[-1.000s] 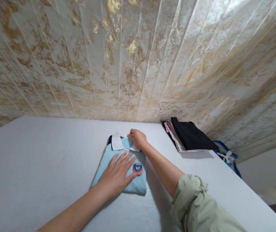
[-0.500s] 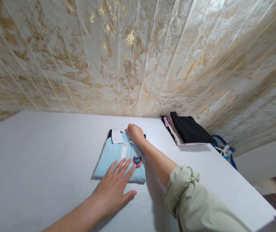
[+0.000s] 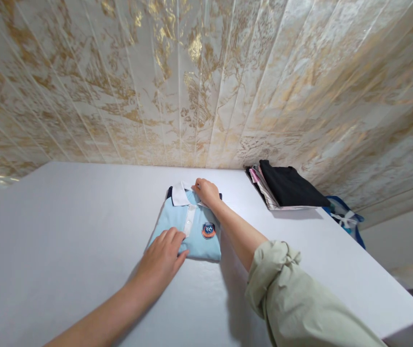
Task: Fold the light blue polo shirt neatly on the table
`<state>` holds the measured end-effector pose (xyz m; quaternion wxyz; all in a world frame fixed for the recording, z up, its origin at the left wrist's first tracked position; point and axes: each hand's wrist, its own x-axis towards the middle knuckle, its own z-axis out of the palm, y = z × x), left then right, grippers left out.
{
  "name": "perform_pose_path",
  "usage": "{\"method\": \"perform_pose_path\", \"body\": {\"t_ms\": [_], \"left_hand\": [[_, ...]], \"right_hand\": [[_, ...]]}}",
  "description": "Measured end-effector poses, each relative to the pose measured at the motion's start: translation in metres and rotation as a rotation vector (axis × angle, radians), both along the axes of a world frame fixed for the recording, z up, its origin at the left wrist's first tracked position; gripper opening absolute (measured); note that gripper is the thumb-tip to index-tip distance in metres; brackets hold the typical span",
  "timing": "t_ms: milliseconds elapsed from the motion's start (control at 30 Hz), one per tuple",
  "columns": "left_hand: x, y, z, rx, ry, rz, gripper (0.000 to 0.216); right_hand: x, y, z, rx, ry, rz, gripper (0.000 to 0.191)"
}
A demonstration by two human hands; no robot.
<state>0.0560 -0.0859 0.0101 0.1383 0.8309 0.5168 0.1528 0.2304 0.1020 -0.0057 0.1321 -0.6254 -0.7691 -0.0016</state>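
Note:
A folded light-blue polo shirt (image 3: pixel 197 231) with a white collar (image 3: pixel 178 194) and an orange-and-blue badge lies on the white table (image 3: pixel 65 226). My left hand (image 3: pixel 161 258) rests on the shirt's near left corner, its fingers curled over the near edge. My right hand (image 3: pixel 206 192) reaches to the far side and pinches the right part of the collar with bent fingers. The sleeve on my right arm is pale green and rolled up.
A stack of folded clothes (image 3: pixel 286 190), black on top, sits at the table's far right by the marbled gold-and-white wall (image 3: pixel 206 82). A blue-and-white bag (image 3: pixel 344 219) hangs past the table's right edge.
My left hand has slid back from the middle of the shirt to its near left corner and its fingers have curled. My right hand stays on the collar.

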Motion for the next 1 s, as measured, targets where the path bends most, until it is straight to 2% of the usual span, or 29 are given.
{"method": "perform_pose_path", "body": {"t_ms": [100, 200, 433, 600, 700, 800, 867, 933, 1000], "left_hand": [[-0.006, 0.004, -0.001, -0.052, -0.094, -0.007, 0.012], [-0.007, 0.016, 0.002, -0.157, -0.181, 0.073, 0.013], [0.012, 0.037, 0.016, -0.297, -0.048, 0.236, 0.014], [0.013, 0.034, 0.016, -0.283, -0.010, 0.231, 0.011], [0.016, 0.023, 0.014, -0.144, -0.023, 0.157, 0.012], [0.026, 0.005, 0.005, 0.035, -0.040, -0.117, 0.031], [0.032, -0.006, -0.005, 0.084, -0.007, -0.293, 0.046], [0.036, -0.014, -0.015, 0.110, 0.048, -0.349, 0.056], [0.037, -0.017, -0.021, 0.125, 0.081, -0.343, 0.059]], "right_hand": [[0.000, 0.000, 0.001, -0.021, 0.010, 0.000, 0.024], [0.000, 0.000, 0.001, -0.025, 0.020, -0.005, 0.023], [0.001, -0.001, -0.002, 0.021, 0.035, 0.000, 0.022], [0.001, -0.001, -0.001, 0.002, 0.051, -0.018, 0.023], [0.001, -0.001, -0.001, -0.019, 0.061, -0.031, 0.024], [0.000, 0.000, -0.002, -0.020, 0.075, -0.032, 0.024], [0.000, 0.002, -0.003, -0.023, 0.100, -0.027, 0.024], [0.002, 0.005, -0.001, -0.056, 0.148, -0.016, 0.026], [0.010, 0.006, 0.003, -0.095, 0.211, 0.014, 0.028]]}}
